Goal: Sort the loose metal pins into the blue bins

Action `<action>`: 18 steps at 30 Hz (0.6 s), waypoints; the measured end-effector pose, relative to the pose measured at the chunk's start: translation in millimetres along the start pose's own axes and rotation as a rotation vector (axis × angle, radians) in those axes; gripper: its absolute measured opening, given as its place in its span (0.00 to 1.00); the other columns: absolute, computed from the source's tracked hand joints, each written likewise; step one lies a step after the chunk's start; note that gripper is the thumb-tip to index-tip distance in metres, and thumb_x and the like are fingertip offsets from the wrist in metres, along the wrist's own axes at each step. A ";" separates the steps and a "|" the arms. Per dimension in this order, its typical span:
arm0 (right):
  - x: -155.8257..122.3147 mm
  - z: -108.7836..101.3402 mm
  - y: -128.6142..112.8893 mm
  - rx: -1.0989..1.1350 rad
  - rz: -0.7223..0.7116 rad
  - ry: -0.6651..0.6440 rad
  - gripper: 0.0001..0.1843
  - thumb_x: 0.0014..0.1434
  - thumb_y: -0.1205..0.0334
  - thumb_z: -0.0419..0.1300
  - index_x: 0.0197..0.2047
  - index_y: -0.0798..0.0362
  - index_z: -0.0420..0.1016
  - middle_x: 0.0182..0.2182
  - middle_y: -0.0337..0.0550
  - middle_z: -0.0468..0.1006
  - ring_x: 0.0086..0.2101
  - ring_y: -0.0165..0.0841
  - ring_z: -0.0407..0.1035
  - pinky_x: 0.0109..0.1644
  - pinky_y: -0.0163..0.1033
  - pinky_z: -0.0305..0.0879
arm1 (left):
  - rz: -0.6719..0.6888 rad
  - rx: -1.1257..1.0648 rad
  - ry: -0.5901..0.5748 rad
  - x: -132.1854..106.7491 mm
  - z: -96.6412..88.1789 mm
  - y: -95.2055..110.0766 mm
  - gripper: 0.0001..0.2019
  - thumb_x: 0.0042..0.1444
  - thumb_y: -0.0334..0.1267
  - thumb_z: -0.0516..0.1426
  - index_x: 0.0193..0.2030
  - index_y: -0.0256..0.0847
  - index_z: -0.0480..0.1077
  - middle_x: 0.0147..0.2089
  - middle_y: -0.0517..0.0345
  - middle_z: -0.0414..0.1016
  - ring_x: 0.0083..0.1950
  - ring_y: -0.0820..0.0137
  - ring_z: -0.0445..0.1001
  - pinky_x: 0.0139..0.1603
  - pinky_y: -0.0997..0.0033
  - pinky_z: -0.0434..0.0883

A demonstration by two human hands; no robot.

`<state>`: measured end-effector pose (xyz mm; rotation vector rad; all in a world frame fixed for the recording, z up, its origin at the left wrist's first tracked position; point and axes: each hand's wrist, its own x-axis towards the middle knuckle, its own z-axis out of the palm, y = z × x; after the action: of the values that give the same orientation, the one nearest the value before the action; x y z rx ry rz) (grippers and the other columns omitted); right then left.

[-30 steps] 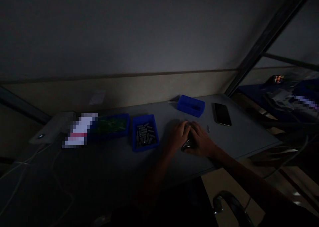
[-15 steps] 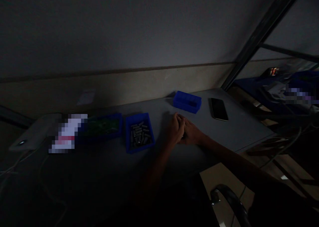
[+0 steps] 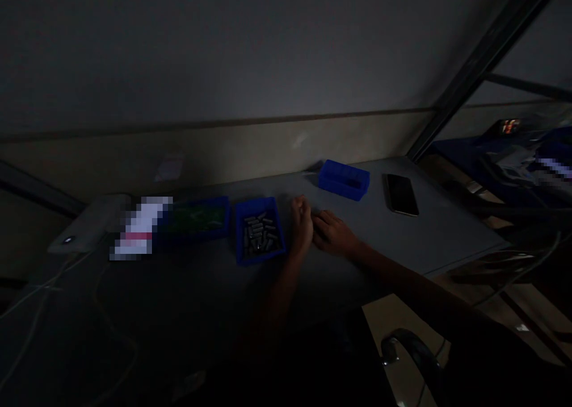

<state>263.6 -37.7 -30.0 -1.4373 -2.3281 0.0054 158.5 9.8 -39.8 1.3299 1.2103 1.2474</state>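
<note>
The scene is very dark. My left hand rests on the grey table just right of a blue tray of small grey metal cylinders, its fingers curled into a loose fist. Close beside it, my right hand lies on the table with fingers bent inward. What either hand holds, if anything, is hidden in the dimness. The two hands sit almost touching.
A second blue tray with green contents sits further left, beside a blurred white pack. An empty-looking blue tray and a black phone lie at the back right. White cables trail on the left. A chair arm shows below.
Both hands have slid left toward the tray of cylinders. The dark object seen between them a second ago is no longer visible. The hands have separated slightly.
</note>
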 end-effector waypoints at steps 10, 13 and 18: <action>-6.9 1.3 5.0 -0.146 0.136 -0.042 0.23 0.59 0.58 0.48 0.55 0.60 0.63 0.53 0.57 0.64 0.48 0.41 0.63 0.53 0.45 0.61 | 0.334 0.754 -0.174 -4.7 -2.7 7.1 0.19 0.62 0.41 0.41 0.53 0.36 0.65 0.60 0.45 0.63 0.65 0.60 0.54 0.65 0.49 0.48; -12.2 -0.8 12.1 -0.161 0.100 -0.048 0.24 0.59 0.57 0.48 0.55 0.60 0.62 0.53 0.57 0.64 0.50 0.41 0.62 0.56 0.45 0.58 | 0.370 0.838 -0.306 -3.4 -0.4 10.7 0.20 0.63 0.41 0.40 0.51 0.40 0.67 0.58 0.51 0.66 0.63 0.62 0.57 0.65 0.48 0.46; -20.0 -5.0 26.3 -0.131 0.067 0.008 0.27 0.55 0.53 0.53 0.54 0.60 0.62 0.55 0.59 0.61 0.55 0.46 0.56 0.58 0.51 0.54 | 0.401 0.684 -0.449 -9.8 -6.4 12.2 0.21 0.64 0.40 0.37 0.53 0.39 0.66 0.56 0.53 0.69 0.59 0.70 0.63 0.63 0.64 0.56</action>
<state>295.7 -43.5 -37.7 -1.5743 -2.3103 -0.1356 152.9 -1.1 -28.3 2.2998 1.1065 0.7229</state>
